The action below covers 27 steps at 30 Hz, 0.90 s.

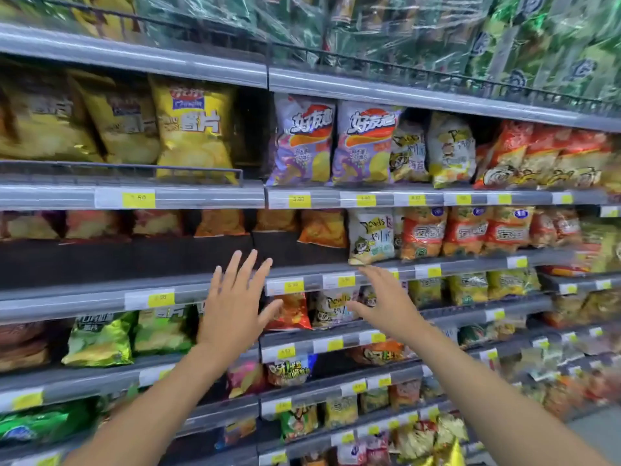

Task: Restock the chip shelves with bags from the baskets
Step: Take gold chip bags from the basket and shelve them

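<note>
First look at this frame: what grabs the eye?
Two open, empty hands reach mid-frame: the left hand and the right hand. Above the left hand, the middle shelf shows a dark front gap, its orange bags set back. Upper left stands a yellow chip bag.

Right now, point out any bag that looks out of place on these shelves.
The white cartoon bag tilts forward, its lower corner hanging over the price rail. The orange bags left of it sit far back, behind bare dark shelf.
</note>
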Tool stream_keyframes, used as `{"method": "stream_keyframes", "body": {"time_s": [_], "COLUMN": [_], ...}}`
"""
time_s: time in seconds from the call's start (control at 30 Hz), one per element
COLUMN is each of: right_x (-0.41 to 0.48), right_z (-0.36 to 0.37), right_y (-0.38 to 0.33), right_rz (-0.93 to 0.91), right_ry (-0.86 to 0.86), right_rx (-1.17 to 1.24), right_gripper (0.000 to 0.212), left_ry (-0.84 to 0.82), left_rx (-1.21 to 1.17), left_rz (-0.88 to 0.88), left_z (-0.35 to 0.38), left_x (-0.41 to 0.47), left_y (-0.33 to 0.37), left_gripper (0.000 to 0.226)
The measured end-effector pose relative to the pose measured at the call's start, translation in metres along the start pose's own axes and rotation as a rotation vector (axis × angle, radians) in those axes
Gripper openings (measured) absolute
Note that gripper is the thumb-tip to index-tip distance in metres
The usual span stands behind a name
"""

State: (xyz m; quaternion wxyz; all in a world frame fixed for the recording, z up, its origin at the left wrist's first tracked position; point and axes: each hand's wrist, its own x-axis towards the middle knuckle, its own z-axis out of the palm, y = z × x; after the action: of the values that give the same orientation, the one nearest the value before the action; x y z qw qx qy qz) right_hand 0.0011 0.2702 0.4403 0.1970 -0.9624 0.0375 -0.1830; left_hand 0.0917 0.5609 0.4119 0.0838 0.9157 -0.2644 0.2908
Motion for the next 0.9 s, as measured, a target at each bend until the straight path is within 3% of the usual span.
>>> {"method": "stream_keyframes", "body": {"time_s": [0.3, 0.47, 0.9], "right_x": [-0.149, -0.208, -0.267], "right_z": [-0.02, -0.032, 0.003], "right_y": [0.145, 0.202, 0.326], "right_rz": [0.294, 0.442, 0.796], "right_ry": [-0.122, -0.1, -0.223], "right_rx": [-0.086, -0.122, -0.056], "right_gripper": [0.081, 0.078, 0.071], "left_ry": [-0.225, -0.336, -0.662], "left_rx": [-0.12, -0.201, -0.293], "left_rz": [0.176, 0.269, 0.43], "left_z": [0.066, 0.1, 0.22], "left_x": [-0.055, -0.068, -0.057], "left_y": [0.164, 0.234, 0.349], "left_gripper": [0.08, 0.082, 0.084]}}
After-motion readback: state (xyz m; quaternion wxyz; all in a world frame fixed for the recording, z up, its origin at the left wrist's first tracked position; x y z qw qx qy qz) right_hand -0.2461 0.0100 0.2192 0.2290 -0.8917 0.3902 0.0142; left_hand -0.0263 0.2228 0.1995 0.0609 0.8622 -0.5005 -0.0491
